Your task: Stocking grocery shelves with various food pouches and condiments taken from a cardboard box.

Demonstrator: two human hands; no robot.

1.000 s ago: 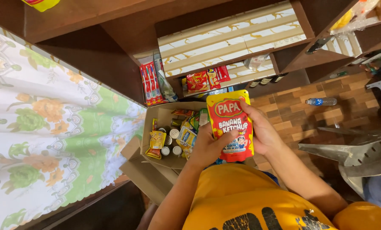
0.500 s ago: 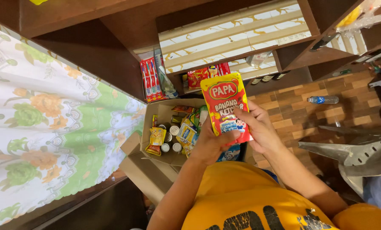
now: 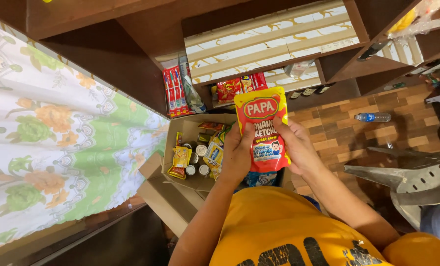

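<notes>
I hold a red and yellow sauce pouch upright in front of me with both hands. My left hand grips its left edge and my right hand grips its right edge. The pouch hangs above an open cardboard box on the floor, which contains small cans, yellow sachets and other packets. The pouch's top reaches the level of the lowest wooden shelf.
Dark wooden shelves stand ahead, with red packets and carded toothbrushes on the low shelf. A floral cloth covers a surface at left. A plastic bottle lies on the brick-pattern floor; a grey metal piece sits at right.
The pouch has risen and shifted slightly left toward the shelf, with both hands still on it.
</notes>
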